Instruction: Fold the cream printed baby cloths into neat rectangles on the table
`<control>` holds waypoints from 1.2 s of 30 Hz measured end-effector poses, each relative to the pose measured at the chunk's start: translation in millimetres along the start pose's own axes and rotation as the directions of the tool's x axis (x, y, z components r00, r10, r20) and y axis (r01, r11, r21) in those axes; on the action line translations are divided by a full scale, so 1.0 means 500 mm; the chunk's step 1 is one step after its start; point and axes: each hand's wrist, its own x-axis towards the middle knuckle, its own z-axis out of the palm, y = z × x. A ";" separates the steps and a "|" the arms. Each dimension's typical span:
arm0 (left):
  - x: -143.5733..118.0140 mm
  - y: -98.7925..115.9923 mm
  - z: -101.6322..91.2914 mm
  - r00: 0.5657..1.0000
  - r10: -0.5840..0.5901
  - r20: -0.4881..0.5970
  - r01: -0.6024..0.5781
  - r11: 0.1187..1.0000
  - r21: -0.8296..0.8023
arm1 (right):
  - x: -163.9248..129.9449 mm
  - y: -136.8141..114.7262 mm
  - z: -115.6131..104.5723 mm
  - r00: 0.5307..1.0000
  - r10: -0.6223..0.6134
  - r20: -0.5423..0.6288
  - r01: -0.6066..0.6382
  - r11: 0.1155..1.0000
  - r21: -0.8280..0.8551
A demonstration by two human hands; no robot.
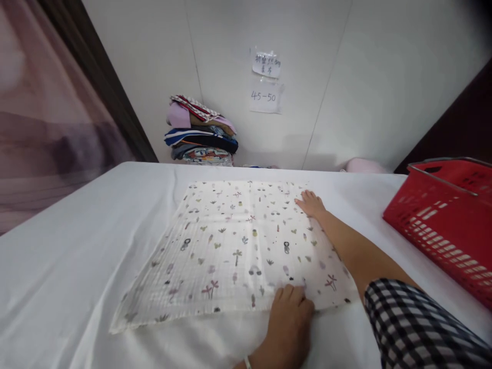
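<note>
A thin white muslin cloth [230,241], printed with small palms, cacti and rainbows, lies spread out on a white-covered table [57,277]. My right hand [312,204] reaches to its far right part and rests flat there, fingers spread. At the near edge, right of the middle, my left hand [290,318] is curled, its fingers closed on the cloth's border. The fingertips of that hand are partly hidden and slightly blurred. Faint crease lines cross the fabric, and its near left corner lies toward me.
On the right stands a red plastic basket [442,225] with a metal handle. A stack of folded fabrics [202,133] rises beyond the far table edge, before a wall with paper labels [266,96]. A sheer curtain [49,118] hangs at the left.
</note>
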 end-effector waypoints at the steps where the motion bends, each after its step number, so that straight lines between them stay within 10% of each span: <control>1: 0.000 -0.001 0.004 1.000 0.005 -0.020 -0.005 1.000 0.003 | 0.020 0.000 0.001 1.000 0.011 -0.013 -0.011 1.000 -0.002; 10: 0.005 -0.014 0.029 0.985 0.074 -0.153 -0.064 0.996 0.068 | 0.095 -0.004 -0.009 0.997 0.068 -0.031 -0.068 0.998 -0.001; 16: -0.001 0.002 0.005 0.998 -0.004 -0.070 0.002 1.000 -0.015 | -0.061 -0.154 -0.021 0.986 -0.166 0.024 0.162 0.980 0.114; 22: 0.001 0.005 -0.001 0.998 -0.034 -0.051 0.030 0.996 -0.085 | -0.218 -0.290 0.022 0.711 -0.679 0.181 0.651 0.734 0.194; 36: 0.013 -0.006 0.062 0.974 -0.035 -0.224 0.032 0.999 -0.014 | 0.104 -0.385 0.007 0.922 -0.376 0.095 0.377 0.926 0.016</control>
